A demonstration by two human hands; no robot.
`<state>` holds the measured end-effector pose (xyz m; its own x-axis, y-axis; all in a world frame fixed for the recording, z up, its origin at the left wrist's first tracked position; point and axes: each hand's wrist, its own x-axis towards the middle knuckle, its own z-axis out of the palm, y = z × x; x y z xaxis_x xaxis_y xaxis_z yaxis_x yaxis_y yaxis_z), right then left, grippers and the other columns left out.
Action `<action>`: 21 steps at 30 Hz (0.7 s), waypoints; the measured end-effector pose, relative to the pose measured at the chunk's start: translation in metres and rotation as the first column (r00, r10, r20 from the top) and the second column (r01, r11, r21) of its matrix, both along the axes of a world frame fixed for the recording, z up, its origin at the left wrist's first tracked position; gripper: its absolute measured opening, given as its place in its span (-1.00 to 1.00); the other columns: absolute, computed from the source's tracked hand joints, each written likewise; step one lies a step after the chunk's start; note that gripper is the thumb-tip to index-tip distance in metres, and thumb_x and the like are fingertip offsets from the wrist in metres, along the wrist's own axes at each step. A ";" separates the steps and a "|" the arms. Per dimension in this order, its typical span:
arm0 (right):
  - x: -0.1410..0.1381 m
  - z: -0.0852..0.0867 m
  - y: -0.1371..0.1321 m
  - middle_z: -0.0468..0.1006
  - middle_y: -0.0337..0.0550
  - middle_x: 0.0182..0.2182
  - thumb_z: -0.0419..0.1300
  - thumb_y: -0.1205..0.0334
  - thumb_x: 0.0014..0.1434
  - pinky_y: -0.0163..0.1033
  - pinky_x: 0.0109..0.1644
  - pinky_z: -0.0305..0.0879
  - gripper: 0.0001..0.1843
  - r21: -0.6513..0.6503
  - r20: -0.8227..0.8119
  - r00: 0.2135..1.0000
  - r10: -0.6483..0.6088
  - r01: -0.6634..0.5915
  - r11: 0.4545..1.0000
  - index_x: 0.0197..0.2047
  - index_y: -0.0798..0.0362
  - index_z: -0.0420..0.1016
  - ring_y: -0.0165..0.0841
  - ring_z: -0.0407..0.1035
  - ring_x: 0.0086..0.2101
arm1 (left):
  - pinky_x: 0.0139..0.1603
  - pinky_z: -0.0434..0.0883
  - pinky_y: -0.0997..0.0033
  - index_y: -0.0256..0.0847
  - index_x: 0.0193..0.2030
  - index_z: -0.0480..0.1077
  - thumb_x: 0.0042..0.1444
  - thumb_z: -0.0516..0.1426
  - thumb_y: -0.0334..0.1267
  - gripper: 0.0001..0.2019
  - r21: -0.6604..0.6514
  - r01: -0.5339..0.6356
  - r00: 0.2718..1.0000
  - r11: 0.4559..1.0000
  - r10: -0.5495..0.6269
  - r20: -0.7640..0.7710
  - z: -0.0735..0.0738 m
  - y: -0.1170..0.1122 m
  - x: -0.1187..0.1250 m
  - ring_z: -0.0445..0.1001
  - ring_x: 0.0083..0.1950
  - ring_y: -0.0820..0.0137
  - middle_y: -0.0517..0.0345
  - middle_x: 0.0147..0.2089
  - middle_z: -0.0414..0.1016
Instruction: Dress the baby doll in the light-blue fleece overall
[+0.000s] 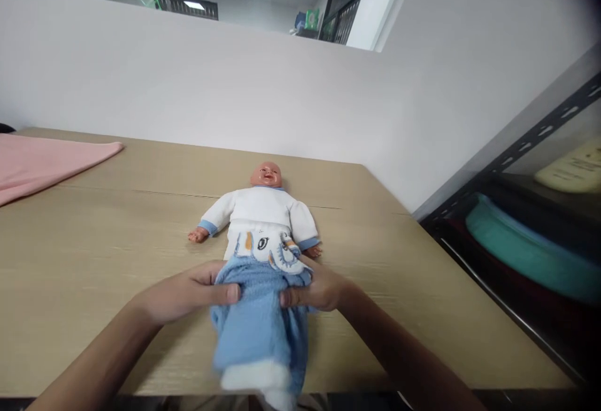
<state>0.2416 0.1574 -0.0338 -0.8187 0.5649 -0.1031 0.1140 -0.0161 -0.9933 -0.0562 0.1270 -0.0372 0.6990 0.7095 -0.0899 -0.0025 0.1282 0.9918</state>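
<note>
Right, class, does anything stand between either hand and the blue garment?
Nothing visible does: the left hand and right hand grip the blue garment directly, one at each side. The pink cloth lies off leftward, clear of both.

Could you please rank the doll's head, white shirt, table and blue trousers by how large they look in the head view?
Largest to smallest:
1. table
2. blue trousers
3. white shirt
4. doll's head

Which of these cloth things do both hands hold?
The blue garment with an animal face; the pink cloth lies apart, the white top sits nearer the doll's head.
</note>
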 end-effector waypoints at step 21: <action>0.002 -0.031 -0.008 0.81 0.03 0.00 0.60 -0.55 0.07 0.06 0.44 0.53 -0.13 -0.197 -0.155 0.988 -0.011 -0.020 0.980 0.12 0.02 0.81 0.01 0.68 0.16 | -0.40 0.54 0.34 -0.15 -0.40 0.41 0.29 0.32 0.51 -0.30 -0.324 -0.061 0.978 0.944 0.122 0.171 -0.031 -0.035 0.035 0.50 -0.47 0.34 0.18 -0.47 0.34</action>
<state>0.2432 0.1498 -0.0643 -0.8360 0.5422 -0.0844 -0.0397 -0.2131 -0.9762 -0.0207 0.0917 -0.0682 0.6578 0.7279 -0.1937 -0.2102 0.4244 0.8808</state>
